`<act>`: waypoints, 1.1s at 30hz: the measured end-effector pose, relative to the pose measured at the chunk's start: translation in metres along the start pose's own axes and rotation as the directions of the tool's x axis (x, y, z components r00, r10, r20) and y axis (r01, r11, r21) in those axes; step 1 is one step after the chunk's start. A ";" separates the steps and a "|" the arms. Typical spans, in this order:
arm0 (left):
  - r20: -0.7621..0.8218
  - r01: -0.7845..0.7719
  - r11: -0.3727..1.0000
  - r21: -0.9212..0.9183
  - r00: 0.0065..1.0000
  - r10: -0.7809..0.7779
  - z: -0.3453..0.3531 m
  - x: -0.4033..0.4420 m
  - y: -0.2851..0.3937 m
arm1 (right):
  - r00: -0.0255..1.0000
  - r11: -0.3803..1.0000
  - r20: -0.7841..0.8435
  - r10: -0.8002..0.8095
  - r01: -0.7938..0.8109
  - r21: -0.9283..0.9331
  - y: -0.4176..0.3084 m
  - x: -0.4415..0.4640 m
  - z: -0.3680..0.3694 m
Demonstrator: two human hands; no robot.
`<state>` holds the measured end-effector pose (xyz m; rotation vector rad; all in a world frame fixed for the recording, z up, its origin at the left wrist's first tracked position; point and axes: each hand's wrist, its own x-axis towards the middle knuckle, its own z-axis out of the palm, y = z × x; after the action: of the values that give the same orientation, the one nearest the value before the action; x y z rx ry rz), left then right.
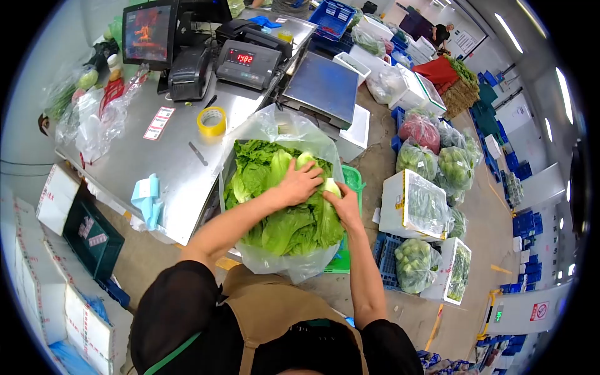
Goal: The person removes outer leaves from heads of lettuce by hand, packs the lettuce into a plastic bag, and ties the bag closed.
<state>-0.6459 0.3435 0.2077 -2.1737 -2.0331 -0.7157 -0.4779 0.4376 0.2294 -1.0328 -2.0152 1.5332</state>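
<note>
Right hand (342, 207): is touching a pale stem end; I cannot tell if it is gripping.
Left hand (301, 182): is lying loose on the leaves, fingers spreading.
Lettuce (284, 230): is sitting under both hands, filling the clear bag (320, 146).
Tabletop (172, 175): is holding yellow tape (212, 132), left of the bag.
</note>
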 end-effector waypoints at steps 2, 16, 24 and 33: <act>0.033 -0.021 1.000 0.004 0.999 0.021 -0.006 -0.009 -0.016 | 0.990 0.957 0.104 0.090 -0.115 0.268 -0.013 0.005 0.008; 0.052 -0.009 0.999 -0.054 0.999 0.012 0.003 -0.016 -0.031 | 0.931 0.811 -0.169 -0.323 0.180 -0.556 0.066 0.107 0.029; -0.018 0.045 0.994 -0.103 0.999 -0.048 0.001 -0.005 -0.016 | 0.982 0.916 -0.123 -0.141 0.082 -0.393 0.054 0.091 0.020; -0.051 0.275 0.697 -0.662 0.912 -0.408 -0.080 -0.084 0.041 | 0.878 0.728 -0.062 -0.474 0.351 -0.589 -0.019 0.014 -0.048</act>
<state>-0.6300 0.2320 0.2564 -1.8493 -2.3458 -1.8484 -0.4596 0.4768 0.2613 -0.7984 -2.3887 0.5681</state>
